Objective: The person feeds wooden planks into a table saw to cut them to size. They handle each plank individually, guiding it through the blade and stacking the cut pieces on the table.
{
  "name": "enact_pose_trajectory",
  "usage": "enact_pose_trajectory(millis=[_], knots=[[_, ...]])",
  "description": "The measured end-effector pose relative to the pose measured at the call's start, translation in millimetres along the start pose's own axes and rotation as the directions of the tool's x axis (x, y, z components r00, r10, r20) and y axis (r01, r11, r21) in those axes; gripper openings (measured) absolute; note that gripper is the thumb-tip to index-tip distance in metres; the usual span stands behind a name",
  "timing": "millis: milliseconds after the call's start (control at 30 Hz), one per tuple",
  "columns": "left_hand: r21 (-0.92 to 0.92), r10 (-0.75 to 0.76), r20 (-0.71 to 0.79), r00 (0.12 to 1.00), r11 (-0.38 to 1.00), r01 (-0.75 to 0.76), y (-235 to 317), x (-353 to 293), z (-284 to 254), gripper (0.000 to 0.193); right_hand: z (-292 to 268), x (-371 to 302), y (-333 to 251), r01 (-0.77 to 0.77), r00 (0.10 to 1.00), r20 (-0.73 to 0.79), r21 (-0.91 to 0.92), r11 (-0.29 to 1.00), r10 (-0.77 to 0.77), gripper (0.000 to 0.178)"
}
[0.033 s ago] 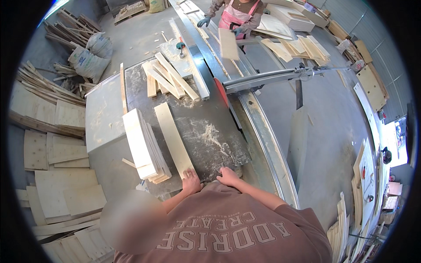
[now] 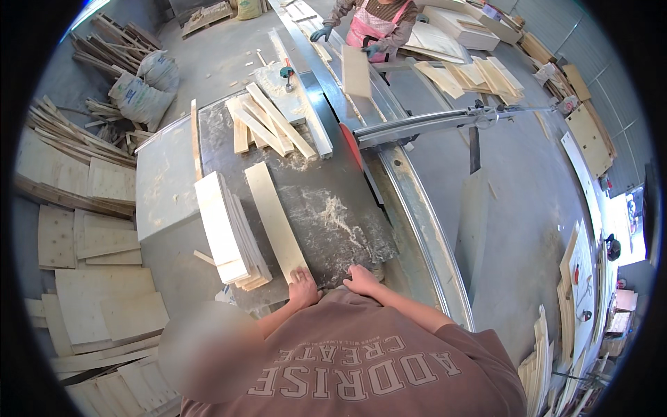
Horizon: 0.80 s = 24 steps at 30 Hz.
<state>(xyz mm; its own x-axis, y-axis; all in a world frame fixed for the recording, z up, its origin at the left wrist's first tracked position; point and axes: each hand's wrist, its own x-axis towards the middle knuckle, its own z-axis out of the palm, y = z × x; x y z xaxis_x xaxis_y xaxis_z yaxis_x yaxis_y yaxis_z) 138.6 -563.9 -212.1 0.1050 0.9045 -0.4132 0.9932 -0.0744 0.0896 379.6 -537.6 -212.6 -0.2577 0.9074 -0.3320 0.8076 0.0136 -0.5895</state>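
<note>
The left hand (image 2: 303,287) lies over the near end of a long pale board (image 2: 273,212), fingers on its upper face; whether the thumb closes underneath is hidden, so I cannot tell if it is clamped or merely resting. The right hand (image 2: 363,280) sits at the near edge of the dark table (image 2: 316,184), apart from the board, fingers curled, and at this size I cannot make out whether it holds anything. The board lies flat, pointing away from the body, just right of a tall stack of boards (image 2: 221,226). I judge the step to be steadying or handling this one board; shifting it would call for a firm hold on its near end and a path clear of that stack. Beyond its far end lie loose strips (image 2: 267,125); to the right are scattered sawdust (image 2: 337,212), a red blade-like part (image 2: 351,144) and a long metal rail (image 2: 424,222). Across the machine, a gloved co-worker (image 2: 382,28) holds another board (image 2: 356,71).
</note>
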Motion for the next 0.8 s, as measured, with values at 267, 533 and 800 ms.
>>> enact_pose_trajectory(millis=[267, 533, 800], knots=[[-0.029, -0.003, -0.009, 1.000, 1.000, 0.003, -1.6, -6.1, -1.8, 0.118, 1.8, 3.9, 2.6, -0.004, 0.998, 0.064, -0.010, 1.000, 0.004, 0.044], [-0.048, 0.006, -0.009, 1.000, 0.999, -0.006, -7.4, -7.2, -1.1, 0.118, 11.2, 10.5, 5.8, 0.028, 0.999, 0.018, -0.006, 1.000, -0.028, 0.044], [-0.036, -0.002, 0.015, 1.000, 0.999, 0.002, -8.9, -8.1, -2.4, 0.118, 13.0, 10.3, 4.0, 0.032, 0.999, 0.011, 0.011, 0.999, -0.033, 0.044]])
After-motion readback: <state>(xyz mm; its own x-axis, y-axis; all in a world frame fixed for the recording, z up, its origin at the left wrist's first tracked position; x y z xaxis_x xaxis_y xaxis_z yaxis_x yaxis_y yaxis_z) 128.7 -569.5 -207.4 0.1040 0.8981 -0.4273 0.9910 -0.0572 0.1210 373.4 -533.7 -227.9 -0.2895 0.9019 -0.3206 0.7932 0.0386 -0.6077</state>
